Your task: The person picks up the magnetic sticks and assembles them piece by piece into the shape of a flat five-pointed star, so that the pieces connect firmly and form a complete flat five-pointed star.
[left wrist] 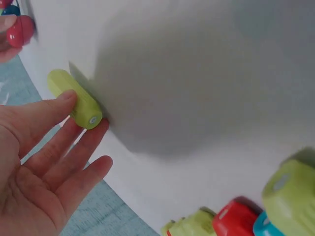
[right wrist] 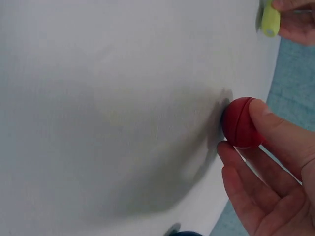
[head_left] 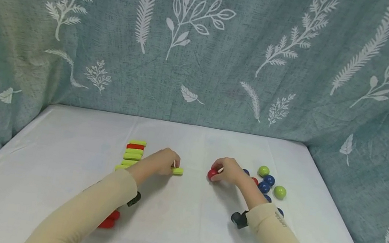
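My left hand [head_left: 162, 161] pinches a yellow-green ribbed cylinder [left wrist: 88, 112] between thumb and fingers, near the middle of the white table. The cylinder's end [head_left: 178, 171] points to the right in the head view. To its right, my right hand [head_left: 229, 171] holds a red ball [right wrist: 236, 123] with a seam around it, thumb on one side and fingers on the other. A gap of bare cloth separates the two held things. Both appear at or just above the cloth; contact is hard to tell.
Yellow-green and red cylinders [head_left: 135, 146] lie in a column at left, partly behind the left arm; more red cylinders [head_left: 107, 223] are nearer. A blue cylinder [left wrist: 266, 226] shows there too. Green balls [head_left: 279, 192] and several blue balls [head_left: 264, 187] sit at right, around the right forearm.
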Demonstrator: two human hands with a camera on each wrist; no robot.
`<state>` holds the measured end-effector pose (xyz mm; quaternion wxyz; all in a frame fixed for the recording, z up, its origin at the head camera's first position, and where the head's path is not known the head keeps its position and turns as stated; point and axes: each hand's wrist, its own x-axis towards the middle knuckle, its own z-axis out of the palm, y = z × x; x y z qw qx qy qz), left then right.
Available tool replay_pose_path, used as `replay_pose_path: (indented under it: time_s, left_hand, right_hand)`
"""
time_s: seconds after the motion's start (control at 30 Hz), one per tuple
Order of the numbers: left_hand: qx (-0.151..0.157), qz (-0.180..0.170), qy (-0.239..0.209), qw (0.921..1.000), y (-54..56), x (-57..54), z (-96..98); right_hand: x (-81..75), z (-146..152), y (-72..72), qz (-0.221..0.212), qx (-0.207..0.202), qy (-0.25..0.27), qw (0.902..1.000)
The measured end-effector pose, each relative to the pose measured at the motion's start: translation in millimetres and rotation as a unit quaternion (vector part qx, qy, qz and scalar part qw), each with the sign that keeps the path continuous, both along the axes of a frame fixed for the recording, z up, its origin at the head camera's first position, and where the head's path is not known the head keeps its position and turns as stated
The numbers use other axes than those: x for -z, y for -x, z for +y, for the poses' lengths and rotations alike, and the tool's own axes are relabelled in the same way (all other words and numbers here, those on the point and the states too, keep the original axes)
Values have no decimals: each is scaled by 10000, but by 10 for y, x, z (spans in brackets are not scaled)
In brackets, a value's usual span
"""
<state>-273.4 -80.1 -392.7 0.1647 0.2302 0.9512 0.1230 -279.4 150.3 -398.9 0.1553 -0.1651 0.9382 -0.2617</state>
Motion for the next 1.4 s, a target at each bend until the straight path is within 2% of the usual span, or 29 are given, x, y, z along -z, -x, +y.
replay_pose_path:
  time_s: [0.23, 0.5, 0.77, 1.4]
  left_hand:
    - [160, 52, -172, 9997, -37, 28, 84]
    - [104, 70, -193, 9997, -60, 33, 165]
    - [278, 237, -347, 9987, -94, 5, 235]
    - [99, 99, -395, 9991, -131, 15, 253]
  right_hand:
    - [50, -91, -41, -46, 20, 146, 9999]
    - [65, -203, -66, -80, 7, 331, 9994]
    - [89, -263, -78, -109, -204, 641, 9977]
    - [71, -288, -105, -207, -7, 544, 9983]
